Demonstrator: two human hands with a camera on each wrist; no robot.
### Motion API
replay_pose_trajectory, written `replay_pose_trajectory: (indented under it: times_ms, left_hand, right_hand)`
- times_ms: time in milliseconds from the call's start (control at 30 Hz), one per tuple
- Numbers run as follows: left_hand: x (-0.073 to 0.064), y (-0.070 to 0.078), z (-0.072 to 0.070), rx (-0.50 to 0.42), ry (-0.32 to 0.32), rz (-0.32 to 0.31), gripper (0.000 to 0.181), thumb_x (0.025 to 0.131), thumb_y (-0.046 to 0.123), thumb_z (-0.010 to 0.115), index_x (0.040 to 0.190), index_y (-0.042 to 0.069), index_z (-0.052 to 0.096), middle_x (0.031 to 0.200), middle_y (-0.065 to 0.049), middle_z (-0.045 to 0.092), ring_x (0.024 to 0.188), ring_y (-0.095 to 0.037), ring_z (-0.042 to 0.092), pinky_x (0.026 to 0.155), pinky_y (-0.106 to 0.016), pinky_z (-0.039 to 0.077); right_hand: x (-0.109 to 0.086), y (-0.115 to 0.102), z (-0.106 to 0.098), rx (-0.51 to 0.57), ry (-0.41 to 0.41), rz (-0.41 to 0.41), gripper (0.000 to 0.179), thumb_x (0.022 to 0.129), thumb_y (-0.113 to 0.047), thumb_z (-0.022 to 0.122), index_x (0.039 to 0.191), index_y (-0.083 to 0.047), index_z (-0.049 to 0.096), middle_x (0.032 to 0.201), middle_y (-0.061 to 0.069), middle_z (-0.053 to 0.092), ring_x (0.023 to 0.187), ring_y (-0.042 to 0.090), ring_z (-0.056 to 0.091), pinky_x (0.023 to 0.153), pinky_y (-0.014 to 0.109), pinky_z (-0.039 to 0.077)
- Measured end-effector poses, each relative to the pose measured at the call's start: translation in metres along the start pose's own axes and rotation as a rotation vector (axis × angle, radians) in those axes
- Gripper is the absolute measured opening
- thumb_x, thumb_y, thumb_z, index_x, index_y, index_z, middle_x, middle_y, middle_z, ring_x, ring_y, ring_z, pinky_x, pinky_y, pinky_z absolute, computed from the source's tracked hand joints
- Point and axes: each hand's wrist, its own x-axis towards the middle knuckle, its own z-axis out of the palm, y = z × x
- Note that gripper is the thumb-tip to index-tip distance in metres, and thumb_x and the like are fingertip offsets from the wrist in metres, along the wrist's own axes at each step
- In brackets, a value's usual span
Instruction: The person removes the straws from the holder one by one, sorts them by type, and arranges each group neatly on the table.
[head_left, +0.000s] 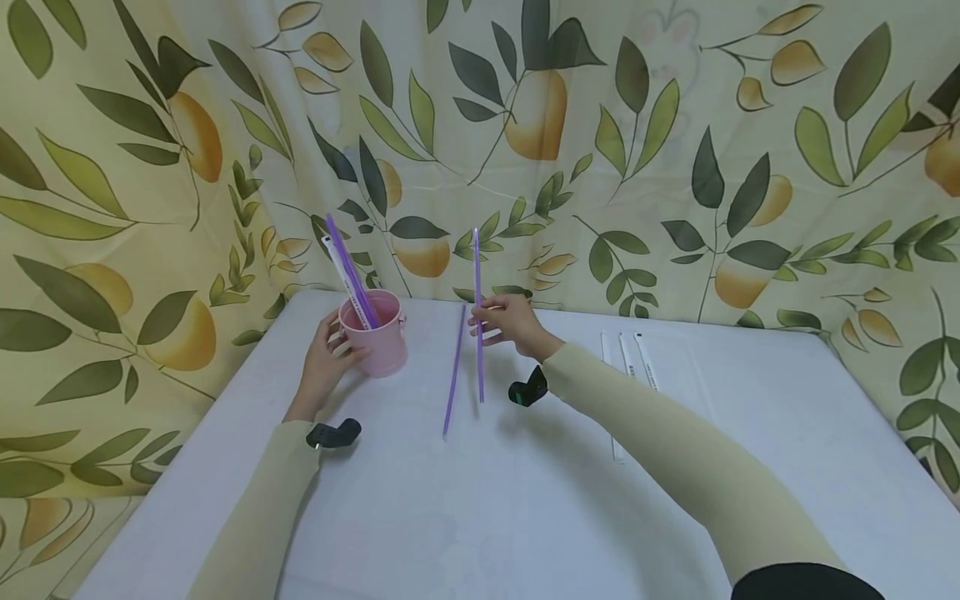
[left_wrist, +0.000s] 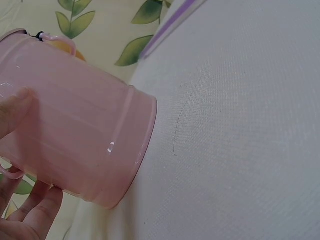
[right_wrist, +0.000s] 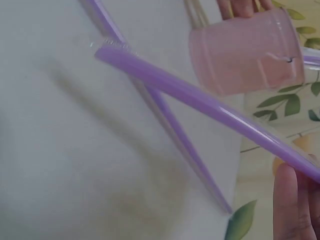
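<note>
A small pink bucket (head_left: 386,352) stands near the table's back left. My left hand (head_left: 324,365) grips its side, thumb on the near face and fingers round the far side, as the left wrist view shows. Purple and white straws (head_left: 349,273) lean inside it. My right hand (head_left: 516,323) pinches a purple straw (head_left: 480,367) in a clear wrapper, held nearly upright in the head view. In the right wrist view the wrapper's loose end shows past the straw's tip. Left of that hand, another purple straw (head_left: 453,379) lies on the table.
Several white straws (head_left: 627,354) lie on the white table (head_left: 720,433), partly behind my right forearm. A leaf-and-fruit patterned curtain (head_left: 600,208) hangs along the table's back and left side.
</note>
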Motion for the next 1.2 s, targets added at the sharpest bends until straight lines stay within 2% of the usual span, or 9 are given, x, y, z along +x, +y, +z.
replay_pose_trajectory:
  times_ms: [267,467,633,833,967,1200]
  left_hand:
    - [-0.003,0.004,0.0,0.002,-0.004,-0.005,0.088,0.083,0.017,0.071,0.151,0.024,0.015,0.154,-0.015,0.025,0.139,-0.038,0.03,0.113,-0.048,0.037]
    - [-0.003,0.005,0.0,0.01,-0.002,-0.019,0.088,0.083,0.017,0.071,0.151,0.024,0.015,0.153,-0.014,0.025,0.139,-0.037,0.03,0.113,-0.048,0.037]
    - [-0.002,0.003,0.0,0.018,-0.004,-0.013,0.088,0.083,0.017,0.071,0.151,0.022,0.015,0.153,-0.015,0.025,0.139,-0.037,0.03,0.113,-0.047,0.038]
    - [-0.001,0.001,0.0,0.014,-0.005,-0.008,0.088,0.083,0.017,0.071,0.151,0.021,0.015,0.153,-0.015,0.026,0.139,-0.036,0.031,0.113,-0.046,0.038]
    - [-0.001,0.0,-0.001,0.008,-0.005,0.008,0.088,0.083,0.017,0.071,0.151,0.02,0.015,0.153,-0.016,0.025,0.139,-0.037,0.03,0.113,-0.046,0.038]
    - [0.0,-0.001,-0.002,-0.01,-0.002,0.039,0.088,0.083,0.015,0.072,0.151,0.019,0.017,0.152,-0.017,0.026,0.138,-0.038,0.032,0.113,-0.047,0.037]
  right_hand:
    - [0.002,0.024,0.004,-0.023,0.029,0.088,0.03,0.093,-0.015,0.058,0.114,0.006,0.06,0.111,0.021,0.067,0.084,0.02,0.069,0.074,0.035,0.062]
    - [0.004,0.038,0.007,-0.002,0.044,0.145,0.025,0.092,-0.014,0.059,0.11,0.004,0.059,0.106,0.019,0.068,0.079,0.017,0.066,0.078,0.037,0.062]
    - [0.007,0.048,0.01,-0.022,0.074,0.168,0.026,0.091,-0.015,0.061,0.11,0.003,0.06,0.097,0.015,0.066,0.074,0.014,0.064,0.068,0.029,0.062]
    - [0.011,0.058,0.014,-0.055,0.091,0.19,0.026,0.09,-0.014,0.063,0.109,0.004,0.063,0.083,0.009,0.063,0.058,0.009,0.059,0.053,0.018,0.057]
    - [0.014,0.063,0.016,-0.063,0.094,0.197,0.026,0.089,-0.013,0.064,0.108,0.005,0.063,0.076,0.005,0.063,0.05,0.007,0.057,0.048,0.016,0.054]
    - [0.019,0.068,0.016,-0.045,0.093,0.196,0.026,0.086,-0.012,0.067,0.104,0.007,0.064,0.064,0.002,0.06,0.046,0.007,0.055,0.044,0.016,0.052]
